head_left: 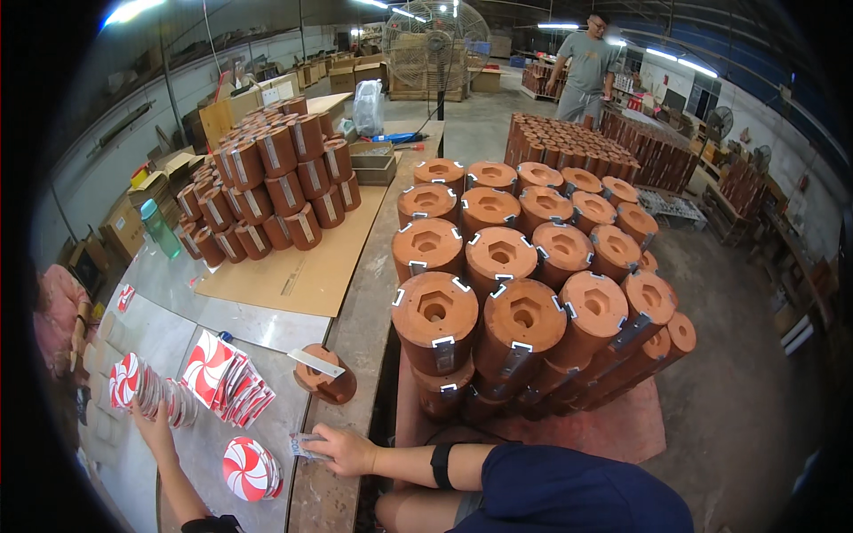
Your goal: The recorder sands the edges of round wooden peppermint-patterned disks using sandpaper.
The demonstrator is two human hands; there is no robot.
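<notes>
Red-and-white swirl-printed round paper discs [147, 391] lie fanned in a row on the grey table top [169, 329], and the left hand [155, 428] rests at the row's near end, fingers spread and touching the nearest discs, gripping nothing that I can make out. Just right of that hand stands a leaning bundle of square swirl-printed cards [227, 377], and nearer the person, between the two hands, lies a short stack of round swirl discs [249, 469]. Right of that stack, the right hand [342, 449] lies on the table's brown edge, fingers curled onto a small pale paper label [302, 444] that it pins down at its fingertips. A black band [442, 465] circles that wrist. Beyond the right hand, further up the table edge, a single terracotta-coloured cylinder with a white strip [324, 373] lies on its side. Further right, off the table, a tall stack of terracotta cylinders with hexagonal holes [524, 302] stands on a reddish board [622, 426]. Beyond the left hand, more such cylinders are piled on a cardboard sheet [302, 266].
</notes>
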